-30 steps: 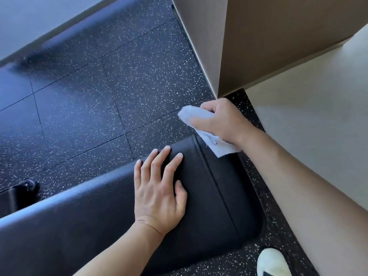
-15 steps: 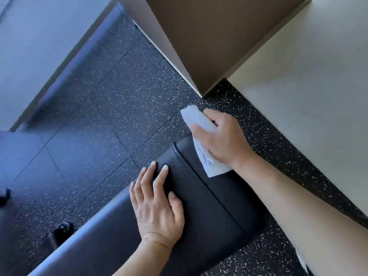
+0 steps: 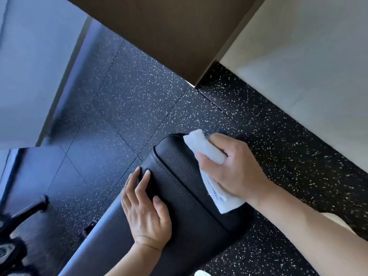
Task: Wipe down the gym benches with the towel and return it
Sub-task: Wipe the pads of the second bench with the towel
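A black padded gym bench runs from the lower left toward the centre, its rounded end near the middle of the view. My right hand grips a crumpled white towel and holds it against the far end of the pad; a flap of the towel with a small label hangs out below my palm. My left hand rests flat on the pad's left side with its fingers straight, the fingertips at the pad's edge.
Black speckled rubber floor tiles surround the bench. A brown wall corner and a pale wall stand close behind the bench end. Black metal frame parts sit at the lower left. A white shoe tip shows at the bottom edge.
The view has swung so the bench end sits more central. My right hand has slid with the towel from beyond the pad's end onto its top. My left hand stays flat on the pad.
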